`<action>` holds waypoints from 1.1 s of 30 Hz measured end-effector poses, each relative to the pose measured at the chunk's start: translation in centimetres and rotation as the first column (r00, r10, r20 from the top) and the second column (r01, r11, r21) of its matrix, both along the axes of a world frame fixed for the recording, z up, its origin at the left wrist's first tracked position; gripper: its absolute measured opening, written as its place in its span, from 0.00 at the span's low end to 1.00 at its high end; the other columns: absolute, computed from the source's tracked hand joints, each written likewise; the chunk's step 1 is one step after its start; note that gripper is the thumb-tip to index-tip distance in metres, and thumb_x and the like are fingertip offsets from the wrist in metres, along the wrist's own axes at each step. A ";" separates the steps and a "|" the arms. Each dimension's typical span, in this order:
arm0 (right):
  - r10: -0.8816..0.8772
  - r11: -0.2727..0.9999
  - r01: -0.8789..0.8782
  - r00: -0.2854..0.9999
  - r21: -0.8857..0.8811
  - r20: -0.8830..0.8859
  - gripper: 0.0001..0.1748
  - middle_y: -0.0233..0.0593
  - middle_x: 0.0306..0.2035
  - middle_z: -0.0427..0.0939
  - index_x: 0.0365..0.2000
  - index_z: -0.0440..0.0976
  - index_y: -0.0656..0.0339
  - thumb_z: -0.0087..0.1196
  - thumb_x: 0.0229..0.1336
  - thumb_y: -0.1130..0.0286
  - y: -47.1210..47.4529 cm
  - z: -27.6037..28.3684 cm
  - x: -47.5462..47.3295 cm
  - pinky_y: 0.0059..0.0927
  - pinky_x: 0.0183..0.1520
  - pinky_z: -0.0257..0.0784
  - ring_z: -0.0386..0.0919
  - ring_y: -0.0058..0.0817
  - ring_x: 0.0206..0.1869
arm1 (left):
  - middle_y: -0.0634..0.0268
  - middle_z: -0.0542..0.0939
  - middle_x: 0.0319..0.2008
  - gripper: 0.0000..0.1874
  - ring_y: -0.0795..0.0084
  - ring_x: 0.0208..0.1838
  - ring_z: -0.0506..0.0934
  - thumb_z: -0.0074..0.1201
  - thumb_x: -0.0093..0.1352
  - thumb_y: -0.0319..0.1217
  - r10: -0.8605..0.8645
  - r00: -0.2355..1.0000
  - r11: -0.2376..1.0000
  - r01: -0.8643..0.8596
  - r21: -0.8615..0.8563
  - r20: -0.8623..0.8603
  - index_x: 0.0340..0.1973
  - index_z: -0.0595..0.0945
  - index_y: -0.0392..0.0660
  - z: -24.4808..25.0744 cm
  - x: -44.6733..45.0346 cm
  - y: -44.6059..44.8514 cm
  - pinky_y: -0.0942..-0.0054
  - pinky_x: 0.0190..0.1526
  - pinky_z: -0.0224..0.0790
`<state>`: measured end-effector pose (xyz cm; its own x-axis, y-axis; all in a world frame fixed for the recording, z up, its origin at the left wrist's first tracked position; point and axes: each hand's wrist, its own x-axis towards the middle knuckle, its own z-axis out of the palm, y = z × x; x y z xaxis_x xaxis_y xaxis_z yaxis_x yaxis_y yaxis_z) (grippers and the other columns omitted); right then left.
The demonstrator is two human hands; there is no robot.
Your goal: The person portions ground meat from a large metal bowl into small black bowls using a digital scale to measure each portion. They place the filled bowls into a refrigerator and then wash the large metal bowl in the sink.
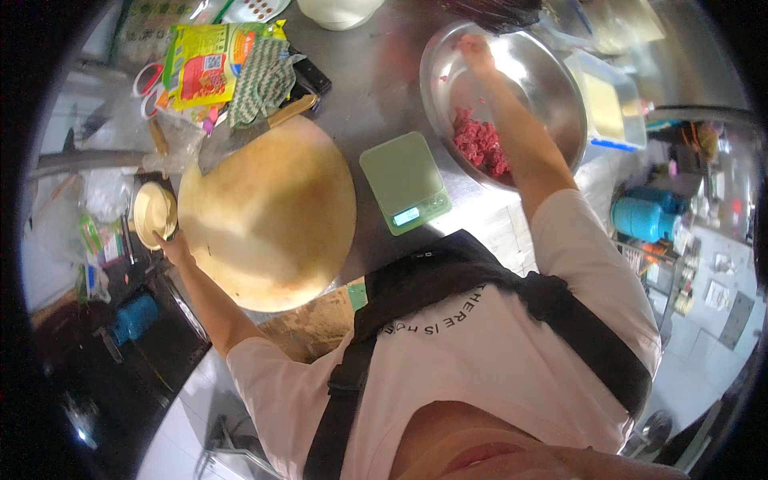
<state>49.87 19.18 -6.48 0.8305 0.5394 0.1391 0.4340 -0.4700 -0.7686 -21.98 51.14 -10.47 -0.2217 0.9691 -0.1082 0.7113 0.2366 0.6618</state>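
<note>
At the far left, my left hand [174, 246] grips the near rim of a small cream-coloured bowl [155, 213], with a finger over its edge. The bowl is beside a thick round chopping board [270, 216]. My right arm reaches across a large stainless steel mixing bowl [549, 84]. Against its far inner wall is my right hand [476, 51], fingers curled and blurred; whether they hold anything is unclear. Raw red minced meat [477, 144] lies in the near left part of this bowl, partly behind my forearm. Between board and bowl sits a green digital kitchen scale [405, 177], display lit, nothing on it.
A cleaver with a wooden handle [293, 111] lies at the board's far edge. Beyond it are a checked cloth [261, 81], a yellow food packet [204, 63] and red-handled scissors [148, 81]. A clear plastic tub [606, 105] stands right of the steel bowl; a white bowl [341, 12] is behind.
</note>
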 end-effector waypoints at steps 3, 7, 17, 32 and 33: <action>-0.003 1.000 0.003 1.000 -0.022 0.017 0.07 0.39 0.29 0.76 0.32 0.72 0.57 0.53 0.53 0.67 -0.3 -2.3 -3.6 0.32 0.39 0.69 0.75 0.36 0.34 | 0.58 0.75 0.47 0.34 0.68 0.42 0.75 0.52 0.58 0.23 -0.074 0.994 0.995 0.067 0.077 0.086 0.61 0.62 0.47 -2.4 -1.1 4.0 0.73 0.42 0.67; 0.684 0.644 -0.586 0.729 -0.492 0.027 0.08 0.46 0.35 0.76 0.34 0.72 0.57 0.51 0.51 0.69 -7.9 0.3 -8.2 0.38 0.46 0.68 0.74 0.42 0.41 | 0.59 0.77 0.40 0.24 0.71 0.35 0.76 0.52 0.59 0.22 -0.001 0.916 0.993 0.047 -0.104 0.402 0.52 0.72 0.43 -3.5 -1.4 6.5 0.76 0.33 0.69; -0.056 0.974 0.068 0.996 -0.217 0.063 0.13 0.39 0.34 0.80 0.37 0.76 0.49 0.51 0.49 0.65 -5.9 0.0 2.3 0.35 0.42 0.73 0.78 0.32 0.35 | 0.57 0.80 0.32 0.13 0.66 0.36 0.78 0.62 0.54 0.21 0.384 0.920 0.903 -0.391 0.179 0.075 0.36 0.80 0.37 2.8 3.5 2.3 0.71 0.34 0.75; 0.630 0.428 -0.502 0.762 -0.752 -0.150 0.55 0.41 0.62 0.56 0.63 0.45 0.35 0.67 0.37 0.66 -20.5 8.6 -4.3 0.40 0.62 0.57 0.56 0.47 0.62 | 0.67 0.74 0.29 0.02 0.77 0.33 0.71 0.53 0.63 0.24 -0.317 0.694 0.942 0.152 0.299 0.646 0.28 0.76 0.42 10.5 19.9 -28.1 0.78 0.37 0.67; 0.633 0.247 -0.432 0.750 -0.867 -0.194 0.58 0.41 0.63 0.53 0.63 0.43 0.34 0.68 0.35 0.68 -20.6 8.2 -4.3 0.41 0.63 0.57 0.54 0.49 0.63 | 0.68 0.74 0.28 0.03 0.78 0.32 0.70 0.53 0.63 0.24 -0.265 0.672 0.963 0.144 0.230 0.692 0.26 0.75 0.43 10.5 22.0 -30.0 0.79 0.34 0.66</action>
<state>45.56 -1.46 1.69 0.3199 0.7607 -0.5648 0.9135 -0.4057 -0.0291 -0.02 21.18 0.02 0.0691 0.9976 -0.0048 0.0306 0.0027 0.9995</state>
